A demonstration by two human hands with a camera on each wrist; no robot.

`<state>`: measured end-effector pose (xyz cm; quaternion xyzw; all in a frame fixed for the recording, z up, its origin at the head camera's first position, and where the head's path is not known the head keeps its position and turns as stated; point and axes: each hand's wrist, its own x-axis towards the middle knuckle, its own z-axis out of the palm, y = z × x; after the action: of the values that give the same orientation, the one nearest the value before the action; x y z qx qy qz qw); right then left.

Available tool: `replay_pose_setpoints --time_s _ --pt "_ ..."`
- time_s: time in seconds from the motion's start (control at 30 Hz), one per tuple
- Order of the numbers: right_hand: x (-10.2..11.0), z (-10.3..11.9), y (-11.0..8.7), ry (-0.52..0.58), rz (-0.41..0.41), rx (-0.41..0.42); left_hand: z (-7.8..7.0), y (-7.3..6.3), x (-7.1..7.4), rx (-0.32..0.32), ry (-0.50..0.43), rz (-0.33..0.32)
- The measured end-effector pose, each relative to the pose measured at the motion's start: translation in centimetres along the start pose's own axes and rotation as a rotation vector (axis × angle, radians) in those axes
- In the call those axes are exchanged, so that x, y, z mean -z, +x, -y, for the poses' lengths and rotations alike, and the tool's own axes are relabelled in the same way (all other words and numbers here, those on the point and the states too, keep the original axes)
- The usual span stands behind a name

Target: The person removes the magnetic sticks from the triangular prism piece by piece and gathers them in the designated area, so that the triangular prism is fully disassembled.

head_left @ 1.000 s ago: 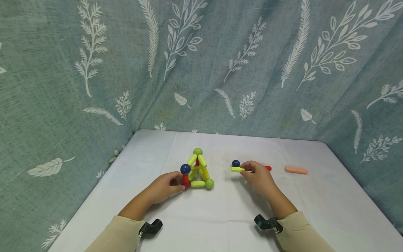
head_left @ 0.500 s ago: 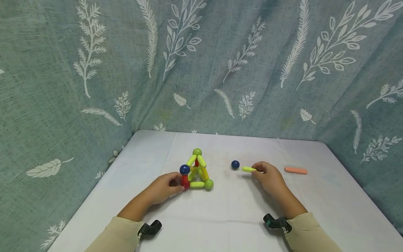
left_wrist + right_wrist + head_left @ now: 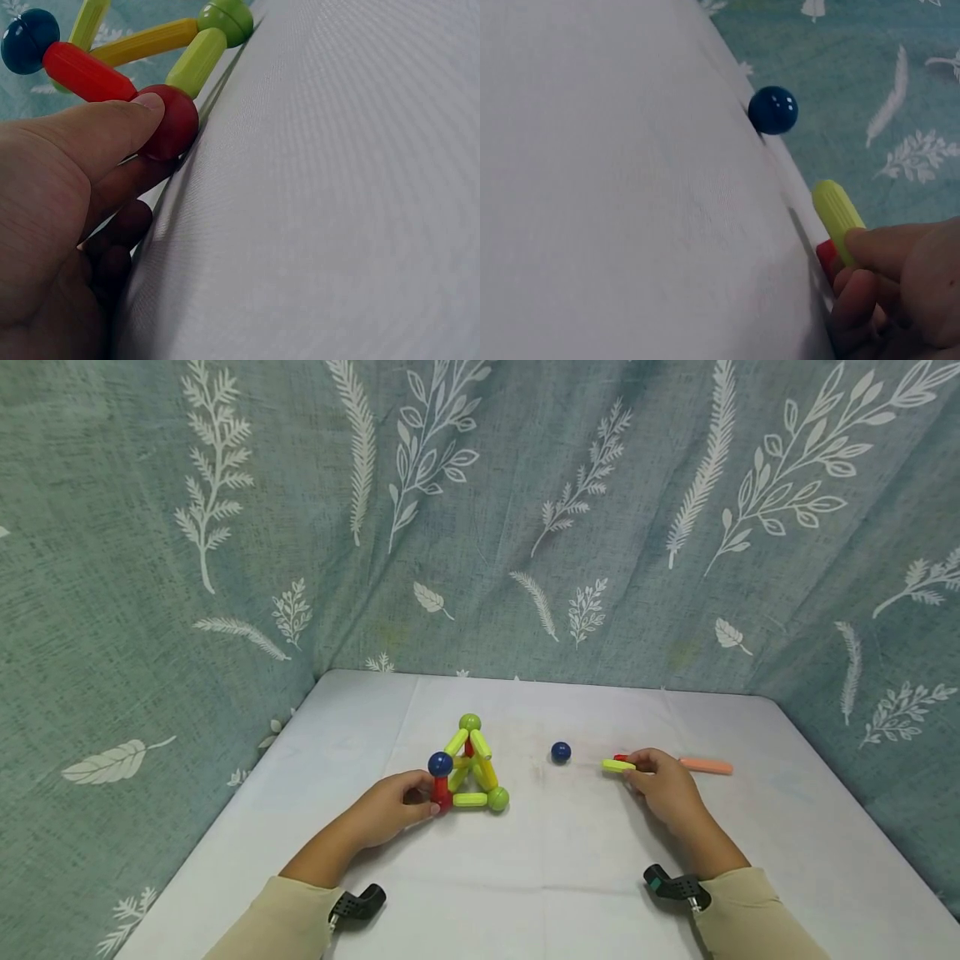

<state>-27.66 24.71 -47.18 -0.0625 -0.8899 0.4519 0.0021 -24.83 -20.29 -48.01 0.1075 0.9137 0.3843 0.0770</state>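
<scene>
My left hand (image 3: 390, 807) pinches a red ball (image 3: 174, 124) at the near left corner of a built frame of sticks and balls. From that ball a red stick (image 3: 86, 71) stands up to a blue ball (image 3: 440, 764), and a yellow-green stick (image 3: 470, 799) runs to a green ball (image 3: 498, 798). Another green ball (image 3: 470, 722) tops the frame. Over at the right, my right hand (image 3: 670, 789) pinches a loose yellow-green stick (image 3: 836, 214) between thumb and fingers. A red stick (image 3: 826, 259) shows behind it, mostly hidden by the fingers.
A loose blue ball (image 3: 561, 752) lies on the white cloth-covered table (image 3: 540, 877) between the frame and my right hand. Beyond my right hand lies an orange stick (image 3: 707, 766). A patterned curtain (image 3: 480, 527) hangs along the back and sides.
My right hand has moved right with the yellow-green stick, away from the loose blue ball and over to the red stick. The left hand and the frame have stayed put.
</scene>
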Motion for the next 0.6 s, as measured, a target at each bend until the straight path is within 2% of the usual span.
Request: replay_pose_setpoints --time_s 0.23,0.6 --pt "0.37 -0.79 0.20 0.058 0.006 -0.045 0.13 -0.24 0.06 0.014 0.001 0.004" --pt "0.83 -1.12 0.43 0.083 -0.012 -0.105 0.19 0.00 0.01 -0.001 0.005 0.005"
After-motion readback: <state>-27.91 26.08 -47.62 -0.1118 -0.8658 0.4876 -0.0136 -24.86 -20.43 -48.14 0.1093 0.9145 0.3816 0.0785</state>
